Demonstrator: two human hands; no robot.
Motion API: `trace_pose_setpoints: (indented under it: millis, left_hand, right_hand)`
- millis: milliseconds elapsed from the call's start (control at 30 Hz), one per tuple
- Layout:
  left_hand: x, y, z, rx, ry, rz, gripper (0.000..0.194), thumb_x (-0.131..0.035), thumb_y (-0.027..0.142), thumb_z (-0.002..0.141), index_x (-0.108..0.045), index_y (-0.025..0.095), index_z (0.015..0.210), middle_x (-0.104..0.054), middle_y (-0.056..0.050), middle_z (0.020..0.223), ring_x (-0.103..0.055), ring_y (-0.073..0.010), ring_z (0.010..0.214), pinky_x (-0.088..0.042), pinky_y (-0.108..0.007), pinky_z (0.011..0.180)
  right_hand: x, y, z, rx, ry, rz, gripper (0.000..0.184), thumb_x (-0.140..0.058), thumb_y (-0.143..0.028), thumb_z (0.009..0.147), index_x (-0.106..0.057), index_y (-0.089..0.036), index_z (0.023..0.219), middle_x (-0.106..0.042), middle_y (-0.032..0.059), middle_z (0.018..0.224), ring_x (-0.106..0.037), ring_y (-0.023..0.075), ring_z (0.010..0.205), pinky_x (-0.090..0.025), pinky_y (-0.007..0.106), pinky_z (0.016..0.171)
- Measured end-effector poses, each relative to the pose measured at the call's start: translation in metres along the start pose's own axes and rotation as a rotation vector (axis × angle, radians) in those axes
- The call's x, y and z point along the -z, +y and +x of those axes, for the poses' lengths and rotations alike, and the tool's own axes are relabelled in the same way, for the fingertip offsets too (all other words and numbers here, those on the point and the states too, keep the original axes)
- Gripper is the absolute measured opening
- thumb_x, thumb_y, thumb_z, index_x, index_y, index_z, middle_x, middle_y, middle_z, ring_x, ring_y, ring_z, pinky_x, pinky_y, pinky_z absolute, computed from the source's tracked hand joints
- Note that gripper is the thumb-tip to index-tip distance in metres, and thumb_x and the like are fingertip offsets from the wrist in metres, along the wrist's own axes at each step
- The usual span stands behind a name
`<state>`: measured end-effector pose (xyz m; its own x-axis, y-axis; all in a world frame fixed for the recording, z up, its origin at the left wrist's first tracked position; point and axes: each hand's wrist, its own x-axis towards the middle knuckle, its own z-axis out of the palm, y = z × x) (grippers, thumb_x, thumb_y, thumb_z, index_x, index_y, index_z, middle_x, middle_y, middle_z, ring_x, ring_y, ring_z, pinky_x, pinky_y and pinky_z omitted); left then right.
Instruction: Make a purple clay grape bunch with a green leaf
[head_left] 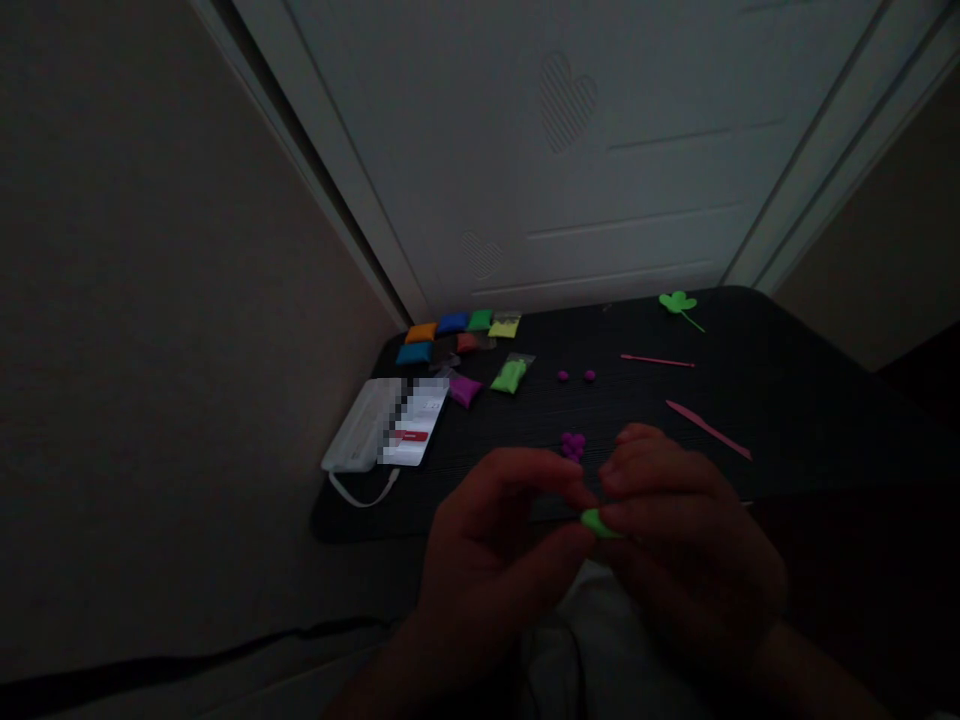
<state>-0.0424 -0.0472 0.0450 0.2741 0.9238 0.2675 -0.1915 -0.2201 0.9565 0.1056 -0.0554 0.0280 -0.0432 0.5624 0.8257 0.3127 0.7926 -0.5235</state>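
Between the fingertips of both hands is a small lump of light green modelling clay (pixel 600 523). My left hand (pixel 502 540) pinches its left end with thumb and forefinger. From the other side my right hand (pixel 686 530) closes on the lump, its fingers hiding part of it. Just beyond the fingers, a cluster of purple clay balls (pixel 573 445) lies on the dark table (pixel 517 430). Farther back sit two small purple clay pieces, one (pixel 562 376) left of the other (pixel 590 376). An opened bag of light green clay (pixel 511 374) rests to their left.
Several coloured clay packets (pixel 453 323) lie at the back left. Nearer are a lit phone (pixel 414 425) and a white case (pixel 360 425) with a white cable (pixel 367 503). On the right lie a pink clay knife (pixel 709 430), a thin pink tool (pixel 658 361) and a green clover shape (pixel 679 303).
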Motion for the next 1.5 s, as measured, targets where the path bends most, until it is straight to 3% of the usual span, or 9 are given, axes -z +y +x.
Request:
trace_pose_setpoints:
  millis: [300, 767, 833, 967, 1167, 1300, 1500]
  left_hand:
    - [0.0, -0.001, 0.001, -0.01, 0.007, 0.004, 0.024, -0.062, 0.012, 0.069, -0.059, 0.024, 0.089, -0.061, 0.0, 0.081, -0.059, -0.0129, 0.076, -0.048, -0.023, 0.067]
    - [0.002, -0.003, 0.001, -0.022, 0.033, 0.124, 0.026, -0.062, 0.015, 0.069, -0.059, 0.025, 0.093, -0.062, 0.0, 0.084, -0.059, -0.0128, 0.076, -0.049, -0.023, 0.065]
    - [0.004, -0.004, 0.001, -0.045, 0.014, 0.112, 0.025, -0.061, 0.019, 0.07, -0.058, 0.025, 0.095, -0.062, -0.001, 0.084, -0.059, -0.0141, 0.077, -0.049, -0.025, 0.066]
    - [0.006, -0.005, 0.003, -0.101, -0.026, 0.124, 0.022, -0.053, 0.026, 0.077, -0.057, 0.024, 0.098, -0.062, -0.002, 0.086, -0.058, -0.0158, 0.081, -0.049, -0.029, 0.07]
    - [0.009, -0.004, 0.009, -0.276, -0.024, 0.436, 0.029, -0.06, 0.018, 0.071, -0.061, 0.026, 0.098, -0.057, -0.004, 0.103, -0.05, -0.0207, 0.101, -0.043, -0.036, 0.085]
    - [0.011, -0.004, 0.01, -0.291, -0.079, 0.521, 0.029, -0.06, 0.018, 0.07, -0.061, 0.028, 0.098, -0.056, -0.004, 0.107, -0.047, -0.0216, 0.106, -0.041, -0.038, 0.087]
    - [0.011, -0.002, 0.009, -0.297, -0.099, 0.488, 0.023, -0.06, 0.016, 0.071, -0.063, 0.027, 0.091, -0.058, -0.002, 0.101, -0.051, -0.0193, 0.101, -0.043, -0.036, 0.085]
  right_hand:
    - [-0.002, 0.0, 0.001, -0.013, -0.006, -0.007, 0.029, -0.061, -0.012, 0.069, -0.057, -0.022, 0.096, -0.06, 0.0024, 0.088, -0.058, 0.0174, 0.082, -0.046, 0.039, 0.08]
    - [-0.003, 0.004, -0.004, -0.038, -0.059, 0.008, 0.034, -0.062, -0.005, 0.067, -0.058, -0.021, 0.097, -0.058, 0.0023, 0.095, -0.055, 0.0166, 0.089, -0.041, 0.036, 0.086]
    - [-0.004, 0.004, -0.005, -0.148, -0.047, 0.101, 0.033, -0.062, -0.006, 0.067, -0.059, -0.022, 0.096, -0.057, 0.0019, 0.096, -0.054, 0.0165, 0.091, -0.042, 0.034, 0.084]
    - [-0.007, 0.006, -0.007, -0.5, -0.007, 0.442, 0.017, -0.061, -0.016, 0.072, -0.062, -0.025, 0.087, -0.057, -0.0003, 0.088, -0.053, 0.0143, 0.088, -0.044, 0.027, 0.076]
    - [-0.014, 0.015, -0.011, -0.935, 0.022, 0.976, 0.005, -0.063, -0.027, 0.072, -0.064, -0.025, 0.076, -0.059, -0.0027, 0.077, -0.054, 0.0101, 0.072, -0.044, 0.022, 0.064]
    - [-0.016, 0.013, -0.014, -1.011, -0.049, 1.132, 0.011, -0.067, -0.027, 0.068, -0.066, -0.025, 0.078, -0.061, -0.0029, 0.076, -0.056, 0.0082, 0.067, -0.044, 0.02, 0.061]
    - [-0.017, 0.014, -0.019, -1.018, -0.048, 1.153, 0.009, -0.066, -0.023, 0.07, -0.066, -0.026, 0.078, -0.063, -0.0034, 0.078, -0.058, 0.008, 0.072, -0.044, 0.021, 0.067]
